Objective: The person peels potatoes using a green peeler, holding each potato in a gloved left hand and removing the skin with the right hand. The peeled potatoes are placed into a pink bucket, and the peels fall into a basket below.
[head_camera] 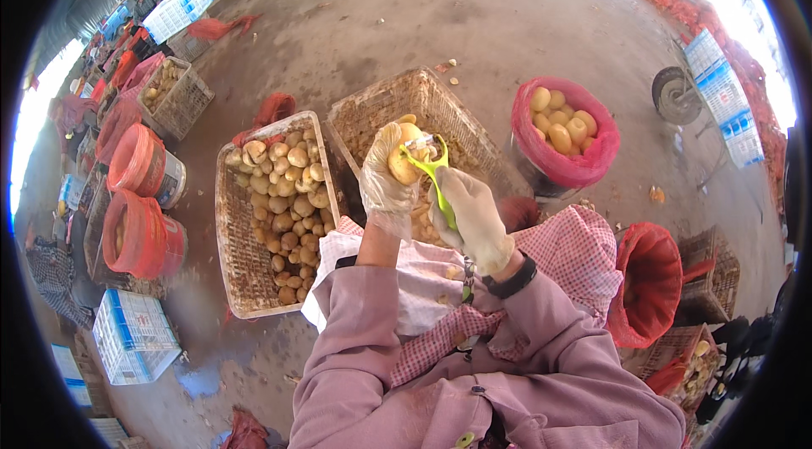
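My left hand [386,179], in a clear plastic glove, grips a partly peeled potato [402,165]. A green-handled Y-shaped peeler [442,186] is in my right hand [472,214], which wears a pale work glove. The peeler's head lies against the potato's right side. Below both hands stands a dirty plastic crate [438,91] with peelings inside. Left of it, another crate [228,271] holds many unpeeled potatoes [288,195]. To the right, a bucket lined with pink mesh [599,163] contains peeled potatoes [564,122].
Red-mesh-lined buckets [136,233] and a white-and-blue crate [136,338] stand at the left, near other people. An open red mesh bag [647,287] is close on my right. Farther right are a wheel [676,96] and another white-and-blue crate [723,97]. Wet patches mark the concrete floor [393,11].
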A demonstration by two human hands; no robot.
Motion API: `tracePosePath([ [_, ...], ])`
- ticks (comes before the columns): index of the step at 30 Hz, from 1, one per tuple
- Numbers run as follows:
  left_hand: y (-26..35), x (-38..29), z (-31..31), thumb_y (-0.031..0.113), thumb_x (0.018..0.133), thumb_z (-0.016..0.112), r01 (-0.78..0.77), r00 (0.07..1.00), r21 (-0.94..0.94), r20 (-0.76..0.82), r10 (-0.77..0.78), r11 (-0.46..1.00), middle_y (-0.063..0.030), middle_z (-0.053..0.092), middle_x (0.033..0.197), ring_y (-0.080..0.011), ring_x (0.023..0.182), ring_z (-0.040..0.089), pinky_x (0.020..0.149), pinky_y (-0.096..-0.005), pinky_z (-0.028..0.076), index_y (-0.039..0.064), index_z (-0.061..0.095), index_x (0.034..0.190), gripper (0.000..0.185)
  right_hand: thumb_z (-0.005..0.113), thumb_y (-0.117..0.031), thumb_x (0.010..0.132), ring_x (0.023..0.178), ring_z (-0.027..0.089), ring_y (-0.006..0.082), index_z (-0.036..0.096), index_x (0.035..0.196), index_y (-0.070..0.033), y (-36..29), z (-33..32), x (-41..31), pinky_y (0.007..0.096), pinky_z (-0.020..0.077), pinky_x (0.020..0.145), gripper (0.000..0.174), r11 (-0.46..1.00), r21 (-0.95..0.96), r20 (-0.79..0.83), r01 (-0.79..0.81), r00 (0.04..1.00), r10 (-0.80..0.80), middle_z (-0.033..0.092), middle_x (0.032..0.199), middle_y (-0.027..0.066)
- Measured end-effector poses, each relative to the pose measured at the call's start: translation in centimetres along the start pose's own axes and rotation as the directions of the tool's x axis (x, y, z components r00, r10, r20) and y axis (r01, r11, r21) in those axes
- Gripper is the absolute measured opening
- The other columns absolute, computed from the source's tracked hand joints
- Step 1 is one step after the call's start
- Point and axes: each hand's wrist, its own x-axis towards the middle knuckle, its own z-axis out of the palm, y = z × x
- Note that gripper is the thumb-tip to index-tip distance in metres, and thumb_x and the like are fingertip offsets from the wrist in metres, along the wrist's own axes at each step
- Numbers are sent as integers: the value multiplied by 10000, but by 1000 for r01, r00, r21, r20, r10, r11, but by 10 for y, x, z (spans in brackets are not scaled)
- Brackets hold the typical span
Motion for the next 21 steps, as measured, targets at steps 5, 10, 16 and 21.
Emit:
tracePosePath([
  [5, -1, -5, -3, 304, 876, 672, 17, 1000, 29, -1, -17, 999, -149, 637, 897, -239, 772, 651, 673, -327, 569, -36, 552, 1155, 455, 464, -352, 988, 323, 322, 77, 530, 842, -91, 30, -9, -10, 229, 223, 300, 306, 999, 4, 5, 54, 999, -54, 480, 520, 23],
  [10, 19, -2, 9, 410, 870, 643, 79, 995, -174, -44, -88, 982, -202, 638, 895, -285, 740, 649, 600, -344, 579, 10, 569, 1131, 484, 461, -381, 991, 349, 360, 72, 525, 839, -92, 66, -15, -30, 236, 247, 314, 333, 992, -17, 69, -127, 989, 128, 475, 519, 10],
  [16, 17, -1, 0, 455, 868, 620, 194, 981, -249, 20, -195, 949, -200, 642, 895, -288, 753, 649, 654, -372, 571, -6, 582, 1117, 525, 458, -317, 1009, 353, 370, 72, 508, 799, -88, 40, -14, -25, 238, 273, 323, 315, 995, 11, 72, 104, 992, -104, 494, 534, 8],
  [21, 11, -5, 5, 437, 878, 609, 116, 992, -126, -28, -120, 985, -197, 654, 898, -269, 775, 649, 681, -355, 558, -17, 587, 1127, 518, 456, -311, 1012, 358, 370, 71, 513, 818, -87, 32, 2, 4, 237, 257, 333, 303, 995, 8, 55, 98, 994, -98, 504, 540, 9],
])
